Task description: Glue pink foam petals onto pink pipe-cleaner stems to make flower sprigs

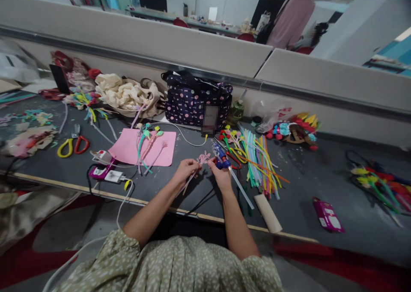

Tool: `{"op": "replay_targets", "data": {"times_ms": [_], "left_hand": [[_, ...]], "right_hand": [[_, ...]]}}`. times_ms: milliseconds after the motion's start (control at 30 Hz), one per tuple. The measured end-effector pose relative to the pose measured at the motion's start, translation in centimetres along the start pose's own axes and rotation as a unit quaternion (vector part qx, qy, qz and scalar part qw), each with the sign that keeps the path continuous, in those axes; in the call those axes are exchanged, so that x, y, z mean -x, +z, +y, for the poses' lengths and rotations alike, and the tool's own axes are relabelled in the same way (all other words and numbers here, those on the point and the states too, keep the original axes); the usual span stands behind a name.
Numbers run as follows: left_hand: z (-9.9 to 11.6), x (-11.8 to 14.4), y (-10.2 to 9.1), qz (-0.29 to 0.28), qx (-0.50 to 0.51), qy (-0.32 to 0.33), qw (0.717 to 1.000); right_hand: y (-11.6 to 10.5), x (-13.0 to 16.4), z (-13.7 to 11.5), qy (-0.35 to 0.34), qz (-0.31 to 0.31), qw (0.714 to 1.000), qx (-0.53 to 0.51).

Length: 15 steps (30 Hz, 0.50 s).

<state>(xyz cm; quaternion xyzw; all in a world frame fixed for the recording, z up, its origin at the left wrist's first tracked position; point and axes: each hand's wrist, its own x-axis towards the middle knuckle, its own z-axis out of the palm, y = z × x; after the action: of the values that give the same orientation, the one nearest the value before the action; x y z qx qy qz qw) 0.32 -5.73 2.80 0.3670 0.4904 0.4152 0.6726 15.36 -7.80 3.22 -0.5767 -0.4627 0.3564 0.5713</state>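
My left hand [187, 172] pinches a small pink pipe-cleaner flower [203, 157] with its thin stem pointing down toward me. My right hand [221, 172] meets it from the other side, with thumb and finger closed at the petals' edge. Right beside that hand is a blue glue gun [221, 157], a long clear glue stick [240, 187] sticking out of its back; whether the fingers also touch the gun is hidden. On a pink sheet [123, 144] to the left lie several finished pipe-cleaner flowers [163, 145].
Bundled pipe cleaners [257, 159] lie at right, near a cardboard tube [268, 213] and purple box [328, 216]. Leftward are pliers [75, 131] with yellow and red handles and a power strip [107, 172] with cords. A polka-dot bag [195, 99] stands behind; a person [290, 20] is beyond the partition.
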Motion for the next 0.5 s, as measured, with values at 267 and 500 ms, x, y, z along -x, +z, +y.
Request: {"op": "replay_targets", "data": {"times_ms": [267, 500], "left_hand": [[0.1, 0.2, 0.2, -0.010, -0.016, 0.011, 1.000], [0.3, 0.3, 0.2, -0.016, -0.028, 0.020, 0.999]], "right_hand": [[-0.1, 0.2, -1.2, -0.048, -0.005, 0.995, 0.086], [0.1, 0.2, -1.6, -0.051, 0.011, 0.991, 0.126]]}}
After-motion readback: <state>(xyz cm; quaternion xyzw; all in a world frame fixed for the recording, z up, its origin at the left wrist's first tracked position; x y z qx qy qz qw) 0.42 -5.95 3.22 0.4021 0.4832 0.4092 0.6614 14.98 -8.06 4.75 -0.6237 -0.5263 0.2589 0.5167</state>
